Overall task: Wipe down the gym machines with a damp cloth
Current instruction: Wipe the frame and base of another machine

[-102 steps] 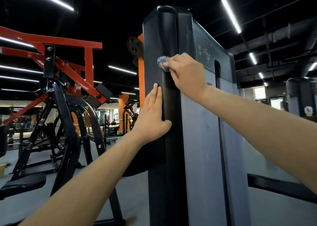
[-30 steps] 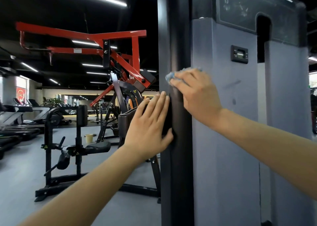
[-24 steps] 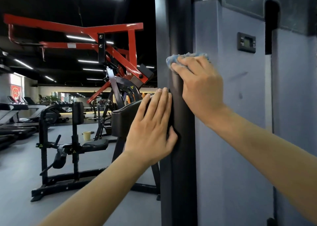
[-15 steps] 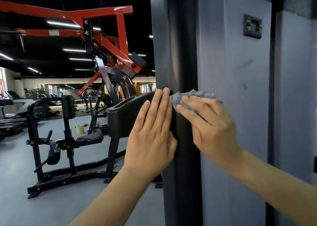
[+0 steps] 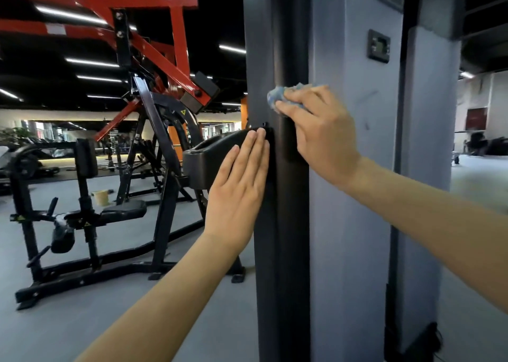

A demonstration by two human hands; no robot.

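Grips cloth [image 5: 277,97] in right hand [image 5: 321,139], fingers bent, pressing the upright [image 5: 287,45] to scrub. Braces with left hand [image 5: 239,188] flat, straight-fingered, empty.

Padded arm [image 5: 211,158] just left of post [image 5: 287,251]

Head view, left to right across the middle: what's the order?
Tan bucket → black pad → left hand → right hand holding the blue cloth → small display on the grey panel.
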